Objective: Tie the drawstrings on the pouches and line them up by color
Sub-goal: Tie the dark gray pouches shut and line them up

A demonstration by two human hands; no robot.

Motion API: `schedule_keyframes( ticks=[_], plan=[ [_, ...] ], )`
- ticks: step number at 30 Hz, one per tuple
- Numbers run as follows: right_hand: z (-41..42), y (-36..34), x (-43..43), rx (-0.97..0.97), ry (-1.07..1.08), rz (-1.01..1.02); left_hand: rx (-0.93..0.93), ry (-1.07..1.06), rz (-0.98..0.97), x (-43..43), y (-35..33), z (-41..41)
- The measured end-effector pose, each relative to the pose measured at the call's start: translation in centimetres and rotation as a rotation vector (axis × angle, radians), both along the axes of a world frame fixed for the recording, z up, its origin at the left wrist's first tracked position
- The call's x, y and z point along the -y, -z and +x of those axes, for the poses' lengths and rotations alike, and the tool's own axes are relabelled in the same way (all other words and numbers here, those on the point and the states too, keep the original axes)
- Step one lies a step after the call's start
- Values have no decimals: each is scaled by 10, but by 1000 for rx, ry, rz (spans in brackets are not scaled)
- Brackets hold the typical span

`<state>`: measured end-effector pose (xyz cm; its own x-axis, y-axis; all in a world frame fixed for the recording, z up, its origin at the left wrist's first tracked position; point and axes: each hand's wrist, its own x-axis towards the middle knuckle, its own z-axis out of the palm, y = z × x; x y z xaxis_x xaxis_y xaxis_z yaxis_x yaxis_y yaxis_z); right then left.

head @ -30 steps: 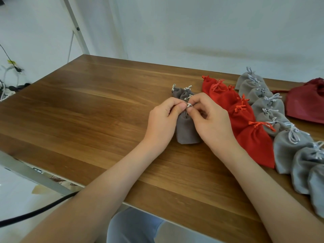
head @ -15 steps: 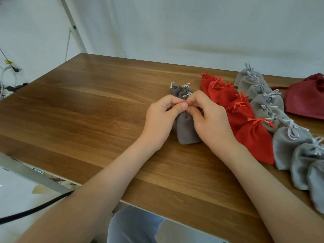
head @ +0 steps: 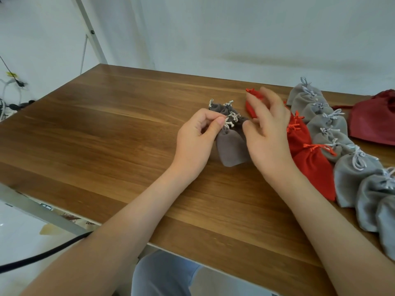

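Observation:
A brown-grey pouch (head: 232, 147) lies on the wooden table (head: 106, 129), nearest in a short row of brown-grey pouches (head: 220, 107). My left hand (head: 195, 138) pinches its white drawstring (head: 229, 122) at the neck. My right hand (head: 267, 133) hovers just right of the pouch with its fingers spread and loose, holding nothing. Behind that hand runs a row of red pouches (head: 310, 165). Further right lies a row of light grey pouches (head: 354, 176) with tied white strings.
A large dark red bag (head: 376, 122) lies at the table's far right. A black cable (head: 42, 256) hangs below the table's near edge. A metal stand leg (head: 92, 33) and wires are at the left. A white wall is behind.
My right hand has let go of the drawstring and lifted away to the right with its fingers spread. My left hand still pinches the string at the pouch's neck.

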<state>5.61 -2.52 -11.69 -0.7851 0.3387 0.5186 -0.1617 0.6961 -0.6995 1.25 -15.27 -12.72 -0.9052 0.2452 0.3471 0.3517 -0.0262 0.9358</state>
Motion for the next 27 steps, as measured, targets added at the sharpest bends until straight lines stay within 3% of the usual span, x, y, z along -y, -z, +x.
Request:
schedule_keyframes(
  ticks=[2,6,12,15,23,27],
  plan=[
    [-1,1,-5,65,-20,109,-1,-9,-7,0,0,0],
    [0,1,-4,52,-69,124,-22,4,-19,0,1,0],
    [4,-10,0,146,-167,-157,-106,62,-74,0,0,3],
    [4,-11,1,151,-114,-243,-154,64,-121,1,-1,4],
    [4,-7,5,105,-6,-10,-105,-8,-159,-1,3,4],
    [4,-5,3,57,-7,90,19,92,-191,-1,5,0]
  ],
)
